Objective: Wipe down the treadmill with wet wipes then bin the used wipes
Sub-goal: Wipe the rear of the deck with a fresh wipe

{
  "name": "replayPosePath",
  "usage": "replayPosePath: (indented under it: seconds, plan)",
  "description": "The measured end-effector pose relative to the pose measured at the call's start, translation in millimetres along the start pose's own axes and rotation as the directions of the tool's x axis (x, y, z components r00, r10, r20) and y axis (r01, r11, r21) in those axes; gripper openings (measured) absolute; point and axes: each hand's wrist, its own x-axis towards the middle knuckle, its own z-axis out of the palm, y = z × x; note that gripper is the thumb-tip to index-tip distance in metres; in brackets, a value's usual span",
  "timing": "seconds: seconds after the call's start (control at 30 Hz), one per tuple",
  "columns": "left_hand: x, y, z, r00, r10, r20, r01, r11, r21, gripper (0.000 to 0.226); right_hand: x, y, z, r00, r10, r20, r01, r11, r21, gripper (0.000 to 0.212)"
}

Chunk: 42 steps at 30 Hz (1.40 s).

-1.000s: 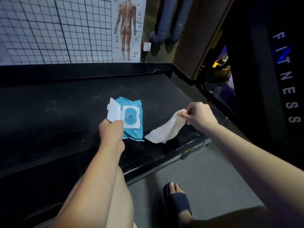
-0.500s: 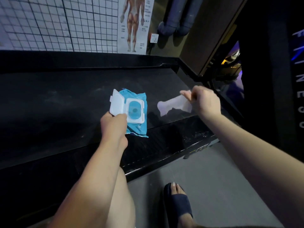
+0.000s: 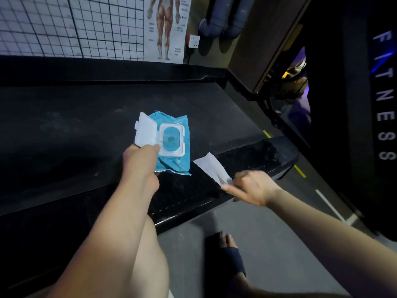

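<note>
A white wet wipe (image 3: pixel 209 168) lies over the treadmill's (image 3: pixel 64 130) near side rail, one end pinched in the grip of the right hand (image 3: pixel 251 188). Just left of it is the blue wipe pack (image 3: pixel 176 151), lid (image 3: pixel 146 133) flipped open, over the black belt. The grip of the left hand (image 3: pixel 139 162) is curled round its near edge.

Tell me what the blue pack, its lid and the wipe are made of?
Pack: soft plastic film, probably; slightly shiny and crinkled. Lid: stiff white plastic, matte; it stands open, flat. Wipe: thin white cloth-like sheet, maybe paper; it shows folds.
</note>
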Motion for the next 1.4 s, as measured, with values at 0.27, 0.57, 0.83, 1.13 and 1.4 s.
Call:
replayPosePath:
  seconds: [0.27,0.57,0.83,1.13,1.4]
  plan:
    - [-2.2,-4.7,11.1,1.0,0.011,0.029,-0.011,0.999,0.03,0.037,74.3,-33.9,18.1,0.993,0.117,-0.035,-0.091,0.902,0.421,0.035]
    - [10.9,-8.5,13.3,0.999,-0.008,0.043,0.005,0.997,0.076,0.03,85.6,-23.2,64.2,0.949,0.144,0.279,-0.249,0.888,0.386,0.084]
    - [8.7,-10.7,13.2,0.997,-0.041,0.066,0.033,0.994,0.107,0.029,61.3,-37.3,60.4,0.951,0.171,0.257,-0.272,0.858,0.436,0.088]
    - [3.2,-27.4,25.4,0.992,-0.016,0.126,-0.022,0.955,0.297,0.03,59.1,11.0,60.5,0.98,0.184,0.08,-0.199,0.847,0.492,0.053]
    - [15.7,-28.3,23.9,0.994,0.065,0.09,-0.089,0.95,0.298,0.026,36.1,113.2,73.6,0.896,0.439,0.067,-0.415,0.774,0.478,0.046]
